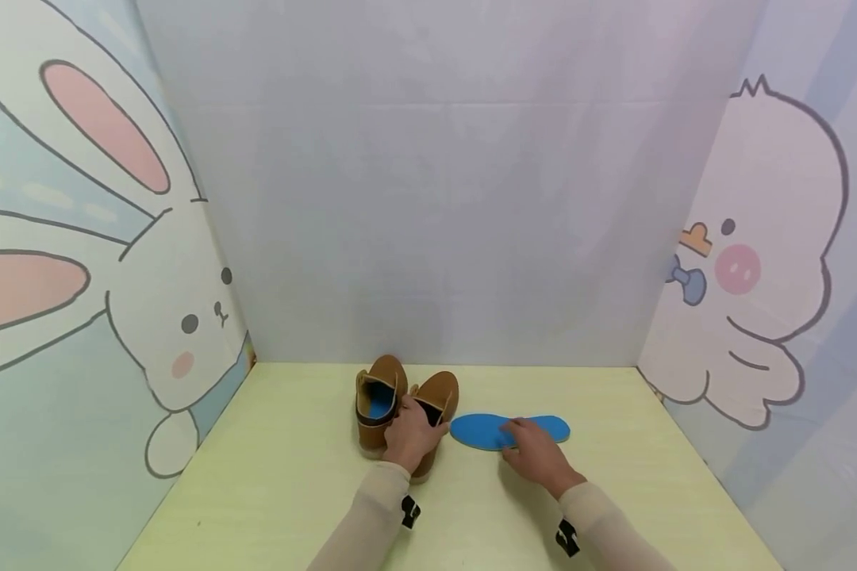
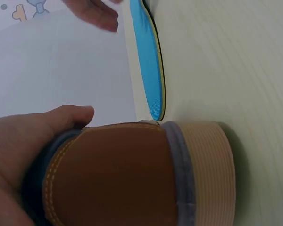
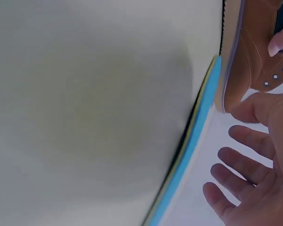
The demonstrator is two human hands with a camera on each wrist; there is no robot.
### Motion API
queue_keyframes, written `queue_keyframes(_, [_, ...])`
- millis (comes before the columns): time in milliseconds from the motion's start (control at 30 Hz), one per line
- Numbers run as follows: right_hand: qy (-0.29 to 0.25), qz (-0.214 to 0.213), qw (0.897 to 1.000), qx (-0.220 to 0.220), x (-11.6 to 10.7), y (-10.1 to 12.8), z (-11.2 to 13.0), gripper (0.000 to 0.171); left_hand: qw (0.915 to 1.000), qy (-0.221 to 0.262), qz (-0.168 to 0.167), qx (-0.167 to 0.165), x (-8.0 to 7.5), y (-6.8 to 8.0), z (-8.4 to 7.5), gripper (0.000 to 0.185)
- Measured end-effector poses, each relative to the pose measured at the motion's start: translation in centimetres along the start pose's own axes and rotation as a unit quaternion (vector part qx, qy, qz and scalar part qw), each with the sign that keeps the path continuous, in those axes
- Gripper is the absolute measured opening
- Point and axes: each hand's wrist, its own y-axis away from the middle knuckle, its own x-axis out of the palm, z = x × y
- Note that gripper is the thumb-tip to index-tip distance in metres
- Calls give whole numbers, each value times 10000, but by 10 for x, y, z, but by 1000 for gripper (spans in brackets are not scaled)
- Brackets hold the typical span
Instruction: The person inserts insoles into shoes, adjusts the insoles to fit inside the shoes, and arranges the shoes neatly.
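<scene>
Two brown shoes stand side by side at the back of the pale yellow table (image 1: 278,484). The left shoe (image 1: 377,404) has a blue insole inside it. My left hand (image 1: 409,436) grips the heel end of the right shoe (image 1: 439,394); in the left wrist view its thumb (image 2: 70,115) curls over the brown heel (image 2: 113,174). A loose blue insole (image 1: 536,428) lies flat just right of that shoe. My right hand (image 1: 536,454) reaches over its middle with straight, spread fingers (image 3: 240,162), beside the insole's edge (image 3: 193,136).
Panels enclose the table: a rabbit picture (image 1: 164,317) on the left, a plain back wall (image 1: 443,238), a chick picture (image 1: 757,285) on the right. The table edge meets these walls on three sides.
</scene>
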Motion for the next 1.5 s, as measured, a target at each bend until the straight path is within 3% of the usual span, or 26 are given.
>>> queue_keyframes(133, [211, 765, 9968, 16, -8, -19, -11, 60, 9993, 315, 182, 64, -2, 6, 1, 99])
queue_keyframes(267, [250, 1635, 9862, 80, -14, -26, -30, 83, 9975, 532, 452, 71, 1, 14, 2, 102])
queue_keyframes(400, [360, 1974, 9793, 269, -15, -25, -45, 86, 9953, 672, 695, 79, 3, 16, 1, 103])
queue_keyframes(633, [450, 1779, 9822, 407, -10, -29, -58, 75, 9944, 728, 746, 145, -2, 12, 1, 102])
queue_keyframes(900, [97, 1743, 9841, 336, -15, -24, -59, 74, 9915, 931, 907, 112, -7, 12, 6, 104])
queue_keyframes(1233, [228, 1126, 9925, 424, -51, -13, -72, 62, 9895, 1126, 867, 254, -10, 11, 16, 104])
queue_keyframes(1500, [641, 881, 9918, 666, -78, -7, -102, 52, 9884, 1230, 841, 300, -13, 12, 21, 103])
